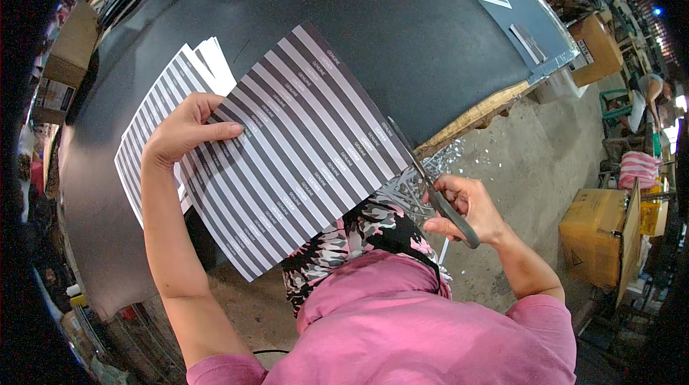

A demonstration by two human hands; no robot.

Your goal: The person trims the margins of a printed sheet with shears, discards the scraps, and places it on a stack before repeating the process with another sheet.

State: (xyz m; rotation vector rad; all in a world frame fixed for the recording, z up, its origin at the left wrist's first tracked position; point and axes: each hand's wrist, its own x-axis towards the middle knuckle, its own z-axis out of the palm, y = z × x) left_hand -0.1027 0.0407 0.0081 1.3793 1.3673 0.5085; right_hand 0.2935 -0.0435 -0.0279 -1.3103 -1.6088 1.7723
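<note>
Left hand [188,130] gripped striped sheet [308,148] at its left edge, thumb on top, fingers beneath, lifting it clear of black table [402,19], likely to keep paper flat and taut for blades. Right hand [466,209] clenched through handles of scissors [420,166], blades meeting sheet's right edge, seemingly aligned with stripes. Stack of similar sheets [154,109] lay on table under held sheet, near left hand. Paper trimmings [459,155] littered floor beside table edge. Cardboard box [599,231] stood well apart.

Striped sheet [301,148], scissors [438,195] at edge
</note>
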